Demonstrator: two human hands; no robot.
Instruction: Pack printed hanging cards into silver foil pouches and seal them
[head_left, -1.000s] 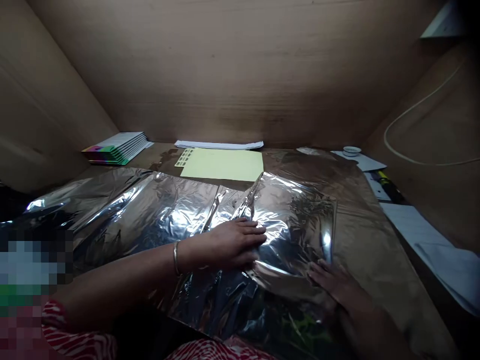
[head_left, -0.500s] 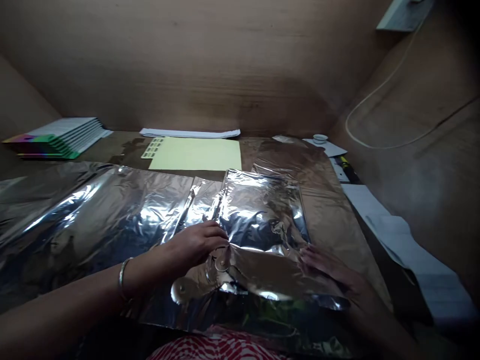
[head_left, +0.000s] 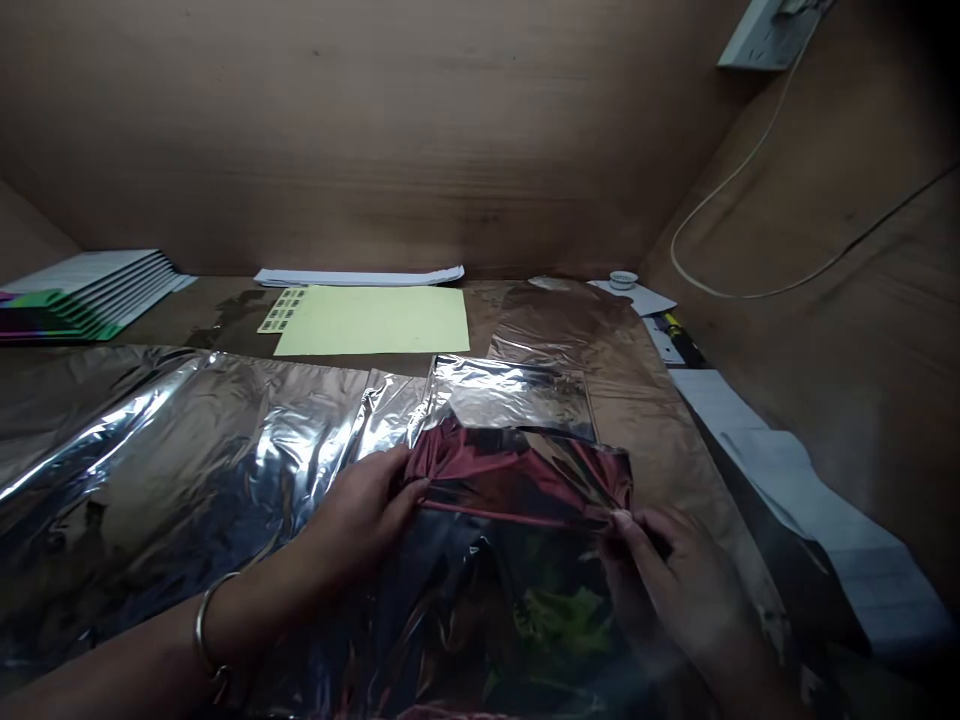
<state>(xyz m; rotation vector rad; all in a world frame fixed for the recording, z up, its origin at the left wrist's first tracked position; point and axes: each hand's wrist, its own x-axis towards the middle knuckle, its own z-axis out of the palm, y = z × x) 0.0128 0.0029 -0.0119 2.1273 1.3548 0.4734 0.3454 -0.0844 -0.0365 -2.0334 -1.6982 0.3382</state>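
Note:
A large sheet of shiny silver foil (head_left: 187,450) lies spread over the brown table. Its near part is lifted and folded away from me, the raised flap (head_left: 517,475) reflecting red. My left hand (head_left: 360,510) pinches the left end of that flap, thumb and fingers closed on the foil edge. My right hand (head_left: 667,580) pinches the flap's right corner the same way. A bangle sits on my left wrist.
A pale yellow sheet (head_left: 375,320) lies behind the foil, with a small sticker strip (head_left: 281,310) at its left and white papers (head_left: 360,276) beyond. Coloured booklets (head_left: 75,295) are stacked far left. White paper (head_left: 787,470), a small cap (head_left: 623,279) and a cable (head_left: 750,290) are at right.
Both hands went from pressing flat on the foil to pinching its near edge. They have lifted the edge and folded it away from me. The view has shifted right.

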